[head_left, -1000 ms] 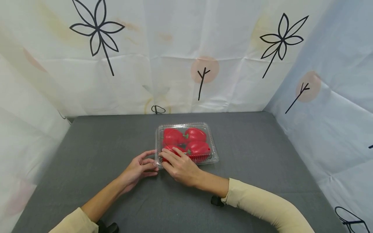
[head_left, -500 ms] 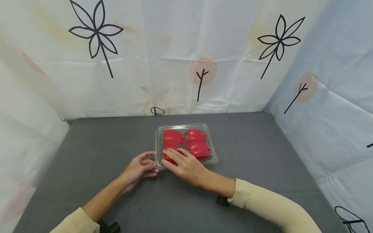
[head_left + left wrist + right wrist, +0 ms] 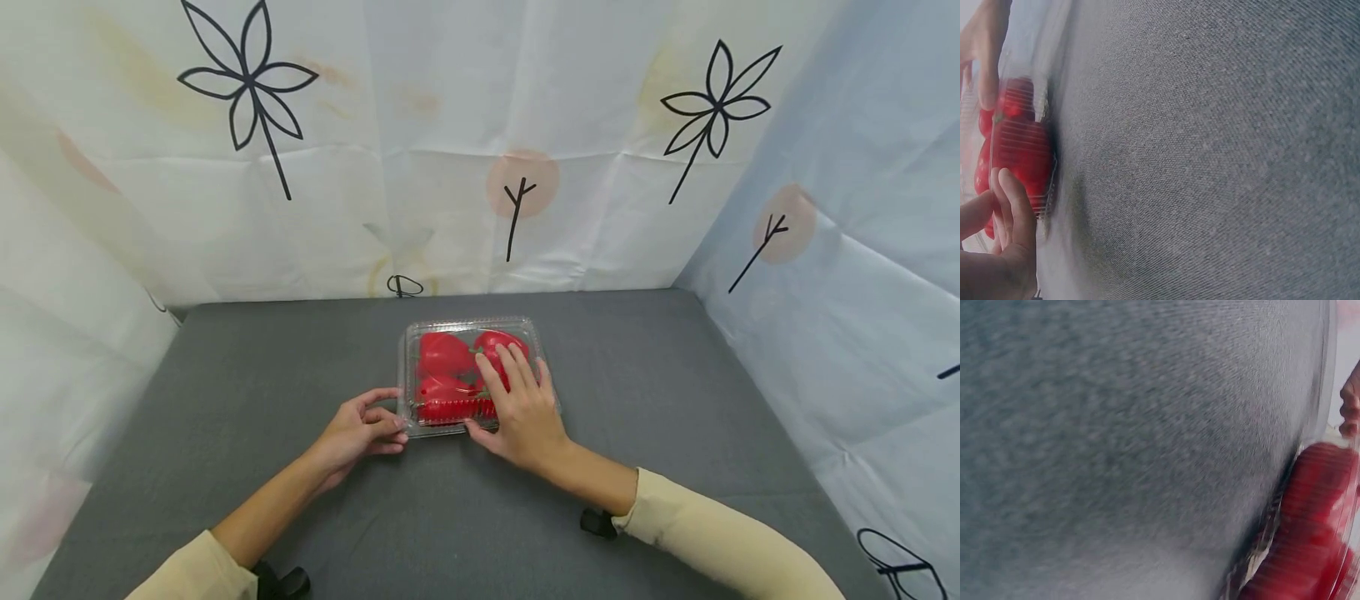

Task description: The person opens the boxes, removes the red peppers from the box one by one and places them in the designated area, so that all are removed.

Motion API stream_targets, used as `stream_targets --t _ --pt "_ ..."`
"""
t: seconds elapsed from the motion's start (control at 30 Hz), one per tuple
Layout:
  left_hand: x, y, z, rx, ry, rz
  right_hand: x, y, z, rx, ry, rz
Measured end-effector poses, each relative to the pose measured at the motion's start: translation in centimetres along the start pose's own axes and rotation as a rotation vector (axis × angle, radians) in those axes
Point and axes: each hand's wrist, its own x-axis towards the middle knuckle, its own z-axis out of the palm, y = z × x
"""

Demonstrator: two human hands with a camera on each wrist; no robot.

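A clear plastic clamshell container (image 3: 409,354) lies on the grey table with several red bell peppers (image 3: 444,355) inside, its lid down over them. My left hand (image 3: 354,432) holds the near left corner; in the left wrist view its thumb and fingers pinch the rim. Over the right half of the lid my right hand (image 3: 529,423) lies with spread fingers, the thumb at the near edge. It hides part of the peppers on that side. The right wrist view catches only red peppers (image 3: 1316,487) behind ribbed plastic, without the right hand's fingers.
The grey cloth-covered table (image 3: 637,383) stretches out on all sides of the container. A white curtain (image 3: 450,108) with plant drawings stands behind it and along both sides. A dark device (image 3: 598,523) sits beneath the right sleeve.
My right hand has slid right along the lid, from the near left corner to the right half, uncovering the near left pepper. My left hand and the container stay where they were.
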Motion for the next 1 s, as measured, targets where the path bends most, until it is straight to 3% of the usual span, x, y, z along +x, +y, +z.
stream_targets --t 0.37,0.47,0.67,0.8,1.0 --pt "-0.1 0.0 0.2 -0.013 0.016 0.001 -1.2 1.9 -1.1 0.095 -0.207 0.385" --pt "-0.1 0.0 0.3 -0.011 0.037 -0.009 -1.6 2.4 -1.3 0.134 -0.236 0.456" --pt "-0.1 0.2 0.2 0.007 0.052 -0.011 -2.4 3.1 -1.3 0.185 -0.22 0.422" --pt "0.0 0.3 0.1 0.059 0.055 0.0 -2.6 3.4 -1.3 0.156 -0.187 0.372" --pt "0.3 0.7 0.3 0.151 0.113 -0.011 -2.8 3.8 -1.4 0.116 -0.151 0.322"
